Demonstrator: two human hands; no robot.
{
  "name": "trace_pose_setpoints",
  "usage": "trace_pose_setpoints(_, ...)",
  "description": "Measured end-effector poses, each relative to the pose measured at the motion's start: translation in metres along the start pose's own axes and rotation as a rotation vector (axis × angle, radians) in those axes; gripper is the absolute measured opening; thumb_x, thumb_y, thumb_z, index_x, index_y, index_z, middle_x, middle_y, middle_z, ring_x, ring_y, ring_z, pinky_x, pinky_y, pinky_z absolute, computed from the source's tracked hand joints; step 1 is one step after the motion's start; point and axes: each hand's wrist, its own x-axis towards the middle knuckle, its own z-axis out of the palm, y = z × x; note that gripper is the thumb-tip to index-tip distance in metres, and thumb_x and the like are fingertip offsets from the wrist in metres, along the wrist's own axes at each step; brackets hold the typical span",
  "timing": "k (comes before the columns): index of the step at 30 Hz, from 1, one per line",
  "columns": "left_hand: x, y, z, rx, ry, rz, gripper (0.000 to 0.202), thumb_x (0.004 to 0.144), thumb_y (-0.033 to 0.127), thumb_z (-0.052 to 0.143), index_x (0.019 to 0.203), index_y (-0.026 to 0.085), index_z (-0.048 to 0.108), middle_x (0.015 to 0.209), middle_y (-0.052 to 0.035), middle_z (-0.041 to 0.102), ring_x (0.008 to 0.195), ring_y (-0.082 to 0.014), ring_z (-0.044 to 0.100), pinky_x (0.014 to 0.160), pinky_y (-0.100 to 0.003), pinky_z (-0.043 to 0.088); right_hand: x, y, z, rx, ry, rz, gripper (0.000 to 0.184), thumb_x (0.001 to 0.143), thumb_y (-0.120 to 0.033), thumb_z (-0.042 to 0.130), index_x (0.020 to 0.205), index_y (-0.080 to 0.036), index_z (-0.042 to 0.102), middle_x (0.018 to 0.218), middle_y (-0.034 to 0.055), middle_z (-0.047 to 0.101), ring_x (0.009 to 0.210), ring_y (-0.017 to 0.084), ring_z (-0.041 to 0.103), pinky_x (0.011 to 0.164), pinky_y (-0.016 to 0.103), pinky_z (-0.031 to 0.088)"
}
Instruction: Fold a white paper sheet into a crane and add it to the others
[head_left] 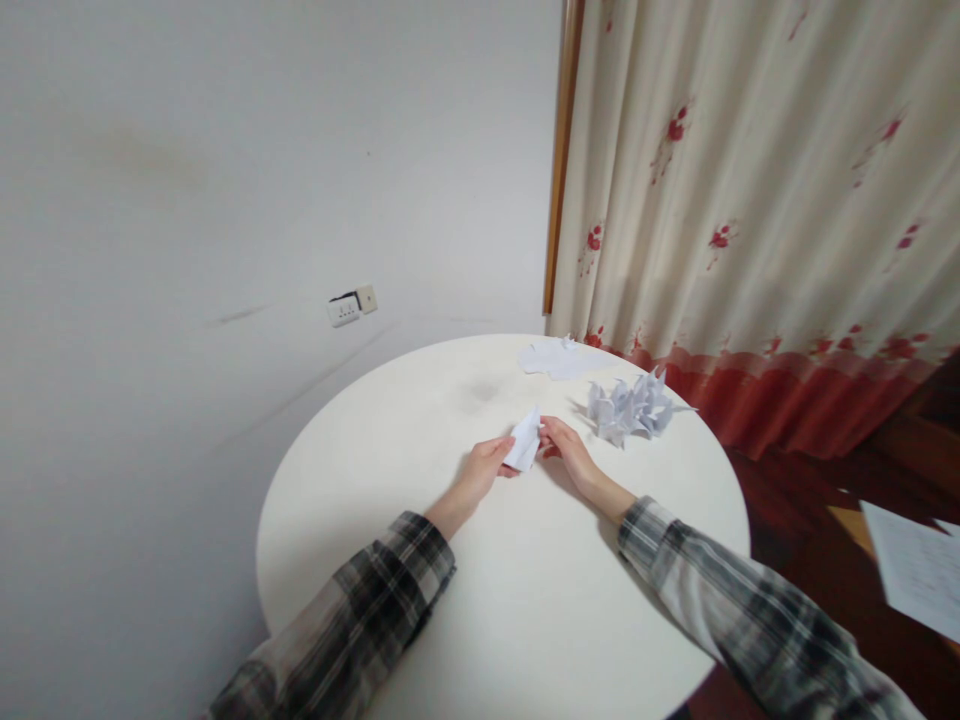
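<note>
A small piece of folded white paper [526, 440] is held above the round white table [540, 610]. My left hand [484, 466] grips its lower left side, with the thumb on top and fingers beneath. At the paper's right edge, my right hand [570, 452] has its fingers curled and the fingertips against the paper; part of that grip is hidden. Several folded white paper pieces [634, 405] with pointed tips stand in a cluster to the right of my right hand.
Flat white paper [555, 360] lies at the table's far edge, with a small folded piece on it. A wall with a socket [343, 311] is on the left. Behind the table hangs a flowered curtain [735, 190]. Printed sheets [915, 570] lie at the lower right.
</note>
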Motion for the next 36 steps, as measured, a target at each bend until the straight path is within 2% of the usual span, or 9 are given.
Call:
trace_pose_setpoints(4,0.002,0.001,-0.004,-0.078,0.148,0.067,0.048,0.066,0.052,0.059,0.088,0.009,0.062,0.084,-0.0090,0.066,0.073,-0.0183,0.059,0.064,-0.028,0.048,-0.001,-0.001,0.003,-0.036,-0.055,0.060,0.037,0.067,-0.048,0.061,0.086,-0.016,0.055,0.070,0.0015,0.060,0.060,0.011,0.053,0.053,0.023,0.037)
trace_pose_setpoints(8,0.001,0.002,-0.003,-0.098,0.150,0.105,0.042,0.068,0.049,0.057,0.083,0.010,0.061,0.081,-0.0070,0.064,0.074,-0.0174,0.057,0.068,-0.028,0.046,-0.003,-0.001,0.005,-0.117,-0.114,0.067,0.030,0.063,-0.042,0.066,0.072,-0.015,0.054,0.061,-0.0009,0.057,0.056,0.010,0.050,0.052,0.022,0.035)
trace_pose_setpoints(14,0.000,0.002,-0.001,-0.015,0.166,0.124,0.038,0.068,0.049,0.055,0.078,0.013,0.062,0.071,-0.0033,0.061,0.064,-0.0139,0.051,0.057,-0.023,0.039,-0.002,0.005,0.004,-0.153,-0.145,0.031,0.025,0.061,-0.035,0.067,0.067,-0.015,0.054,0.057,-0.0044,0.052,0.051,0.007,0.044,0.052,0.021,0.032)
trace_pose_setpoints(19,0.001,0.000,-0.002,0.035,0.118,0.130,0.036,0.070,0.048,0.053,0.078,0.013,0.062,0.067,-0.0010,0.057,0.056,-0.0103,0.044,0.052,-0.021,0.034,0.000,0.008,0.003,-0.186,-0.095,0.028,0.019,0.062,-0.032,0.064,0.066,-0.016,0.054,0.056,-0.0043,0.053,0.050,0.008,0.044,0.051,0.022,0.032)
trace_pose_setpoints(25,0.001,0.002,0.001,0.018,0.053,0.119,0.030,0.068,0.043,0.058,0.075,0.014,0.060,0.073,-0.0011,0.057,0.064,-0.0113,0.048,0.057,-0.021,0.038,0.003,0.008,0.001,-0.184,-0.011,0.008,0.015,0.062,-0.028,0.061,0.068,-0.017,0.053,0.055,-0.0046,0.052,0.052,0.009,0.047,0.052,0.022,0.035)
trace_pose_setpoints(30,0.000,0.005,0.003,0.049,0.025,0.132,0.024,0.064,0.037,0.063,0.074,0.015,0.059,0.071,0.0001,0.057,0.064,-0.0106,0.049,0.059,-0.020,0.038,0.004,0.011,0.001,-0.171,0.026,-0.014,0.023,0.058,-0.028,0.065,0.072,-0.017,0.051,0.058,-0.0056,0.050,0.053,0.009,0.047,0.053,0.023,0.037)
trace_pose_setpoints(36,-0.003,0.006,0.005,0.068,0.019,0.161,0.023,0.066,0.034,0.061,0.077,0.014,0.060,0.071,-0.0006,0.058,0.064,-0.0106,0.050,0.060,-0.021,0.038,0.007,0.017,-0.003,-0.270,0.074,-0.085,0.021,0.059,-0.027,0.064,0.072,-0.017,0.052,0.064,-0.0032,0.052,0.058,0.010,0.047,0.058,0.024,0.038)
